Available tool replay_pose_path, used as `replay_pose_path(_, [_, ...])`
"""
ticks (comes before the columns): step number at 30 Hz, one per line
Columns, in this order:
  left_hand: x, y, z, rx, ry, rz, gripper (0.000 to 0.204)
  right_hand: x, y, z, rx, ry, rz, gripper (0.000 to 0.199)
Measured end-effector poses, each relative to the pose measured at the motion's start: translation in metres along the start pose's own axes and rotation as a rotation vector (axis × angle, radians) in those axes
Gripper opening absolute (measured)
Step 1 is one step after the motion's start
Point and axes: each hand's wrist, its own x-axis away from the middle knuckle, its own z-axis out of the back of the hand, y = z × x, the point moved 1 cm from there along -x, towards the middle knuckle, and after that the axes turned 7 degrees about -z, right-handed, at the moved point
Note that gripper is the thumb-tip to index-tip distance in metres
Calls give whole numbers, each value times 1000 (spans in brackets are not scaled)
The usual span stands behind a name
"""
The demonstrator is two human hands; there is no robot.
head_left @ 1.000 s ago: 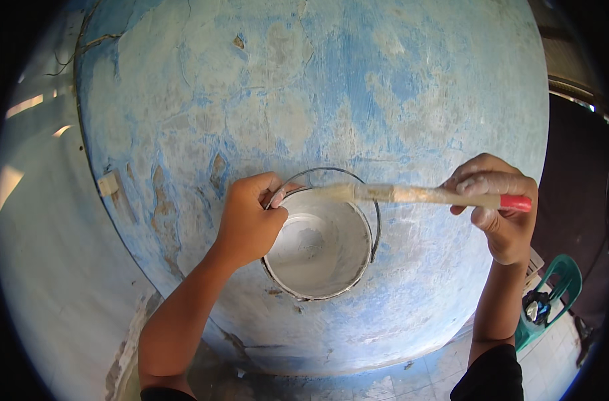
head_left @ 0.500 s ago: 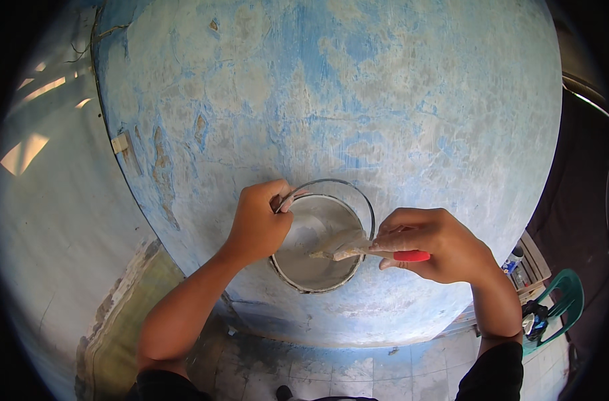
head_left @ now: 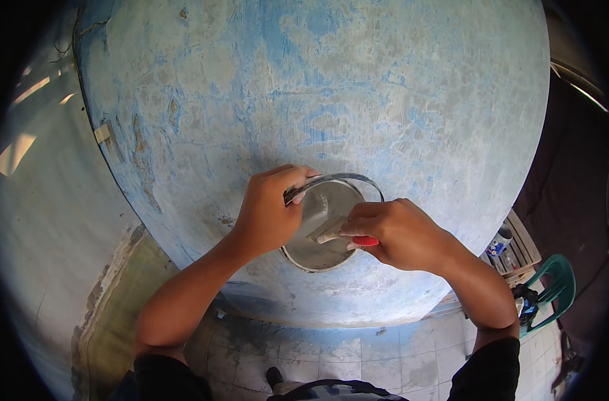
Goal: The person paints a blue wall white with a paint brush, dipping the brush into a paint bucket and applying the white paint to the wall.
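My left hand (head_left: 271,207) is closed on the upper left rim of a small bucket (head_left: 309,269), beside its dark wire handle (head_left: 348,176). Grey paste (head_left: 314,255) coats the inside and lies at the bottom. In my right hand (head_left: 401,234) is a putty knife with a red handle (head_left: 365,241). Its blade, smeared with the same grey paste, is over the mouth of the bucket, and part of it reaches inside. My right fingers hide much of the grip and the bucket's right side.
Right in front stands a wall (head_left: 304,93) with worn blue paint and grey patches. A small switch plate (head_left: 102,133) is at its left edge. Lower right are a green plastic chair (head_left: 559,287) and a wooden crate (head_left: 521,247). Floor tiles (head_left: 338,351) show below.
My right hand has moved left, bringing the putty knife further over the bucket. The bucket and my left hand sit slightly higher and further right in view. The view has also shifted a little.
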Motion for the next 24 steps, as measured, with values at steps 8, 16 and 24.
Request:
replay_pose_path(8, [-7, 16, -6, -13, -44, -11, 43, 6, 10, 4, -34, -73, -35, 31])
replay_pose_path(16, [-12, 20, 0, -50, -70, 55, 38, 10, 10, 12, -119, 15, -9, 29])
replay_pose_path(24, [-18, -5, 21, -111, -224, 371, 18, 23, 21, 13, -489, 272, -70, 23])
